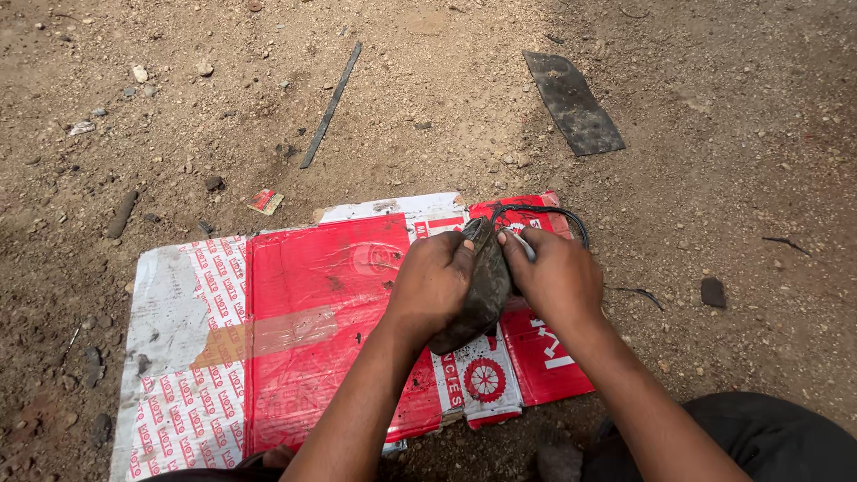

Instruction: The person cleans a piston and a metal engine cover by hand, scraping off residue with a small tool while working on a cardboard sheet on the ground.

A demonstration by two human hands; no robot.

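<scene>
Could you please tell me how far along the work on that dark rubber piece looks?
Laid out: flattened red cardboard on the dirt. In hand: left hand and right hand grip the dark rubber piece, its black loop trailing behind. Left: cannot tell; the flat dark strip lies untouched.

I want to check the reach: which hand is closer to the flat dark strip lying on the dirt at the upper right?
Right. The right hand sits below the flat dark strip, slightly left of it; the left hand is further left.

Bright daylight, soft shadows, perhaps slight blur.
</scene>
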